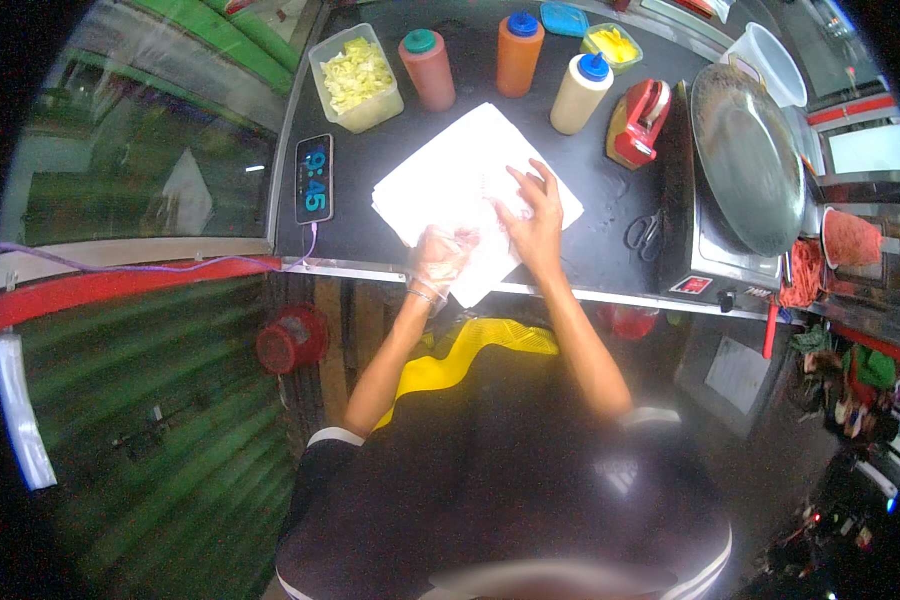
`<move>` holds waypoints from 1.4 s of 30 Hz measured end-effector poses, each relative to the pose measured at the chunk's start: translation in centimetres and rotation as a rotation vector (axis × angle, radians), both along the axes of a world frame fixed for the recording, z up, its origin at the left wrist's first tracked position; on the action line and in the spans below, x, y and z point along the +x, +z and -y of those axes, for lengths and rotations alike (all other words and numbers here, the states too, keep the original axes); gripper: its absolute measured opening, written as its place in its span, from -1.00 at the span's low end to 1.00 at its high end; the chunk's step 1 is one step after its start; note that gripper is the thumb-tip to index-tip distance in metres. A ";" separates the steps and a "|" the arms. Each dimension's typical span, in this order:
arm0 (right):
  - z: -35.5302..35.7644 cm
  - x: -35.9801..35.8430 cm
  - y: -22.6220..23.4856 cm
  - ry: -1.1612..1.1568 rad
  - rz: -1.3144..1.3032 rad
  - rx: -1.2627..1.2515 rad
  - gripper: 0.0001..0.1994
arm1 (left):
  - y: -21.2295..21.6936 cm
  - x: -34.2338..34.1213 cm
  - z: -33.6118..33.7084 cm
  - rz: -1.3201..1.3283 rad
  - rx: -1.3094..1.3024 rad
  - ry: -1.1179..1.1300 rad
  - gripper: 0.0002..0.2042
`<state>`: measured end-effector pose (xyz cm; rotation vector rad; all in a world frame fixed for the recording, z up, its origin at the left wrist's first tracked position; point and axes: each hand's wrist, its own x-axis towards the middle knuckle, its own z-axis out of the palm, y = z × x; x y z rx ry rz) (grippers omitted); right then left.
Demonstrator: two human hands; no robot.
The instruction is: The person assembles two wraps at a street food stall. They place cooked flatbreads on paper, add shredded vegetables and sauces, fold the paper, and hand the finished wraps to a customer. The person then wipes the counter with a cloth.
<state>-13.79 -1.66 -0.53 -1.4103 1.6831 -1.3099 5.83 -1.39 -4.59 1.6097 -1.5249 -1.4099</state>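
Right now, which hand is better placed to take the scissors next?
Likely the right hand: it is nearer the scissors, which lie right of the white paper sheets; the left hand sits farther away.

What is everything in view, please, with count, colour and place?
Table: one, black, centre
Paper sheets: several, white, on table
Squeeze bottles: three, pink, orange, cream, behind paper
Tub of shredded greens: one, clear, back left
Tub of yellow slices: one, clear, far back
Phone: one, black, left of paper
Cable: one, purple, at phone
Tape dispenser: one, red, right of paper
Stove: one, black, silver, right
Pan: one, grey, over stove
Scissors: one, dark, by stove
Bucket: one, white, far right
Pail: one, red, lower left
Background clutter: uncounted, mixed, lower right
Left hand: one, clear glove, on paper
Right hand: one, bare, over paper
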 end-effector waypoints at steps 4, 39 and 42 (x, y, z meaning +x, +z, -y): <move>3.4 -0.4 -0.1 -0.027 0.009 -0.039 -0.51 | -1.2 0.4 0.2 0.097 -0.051 -0.043 -0.77; 4.3 5.4 12.6 1.138 -0.068 -0.229 -0.74 | 22.0 11.9 -11.1 -0.194 -0.297 -0.167 -0.26; 4.0 5.6 12.7 1.152 -0.195 -0.449 -0.61 | 21.7 12.3 -9.9 -0.143 -0.234 -0.224 -0.21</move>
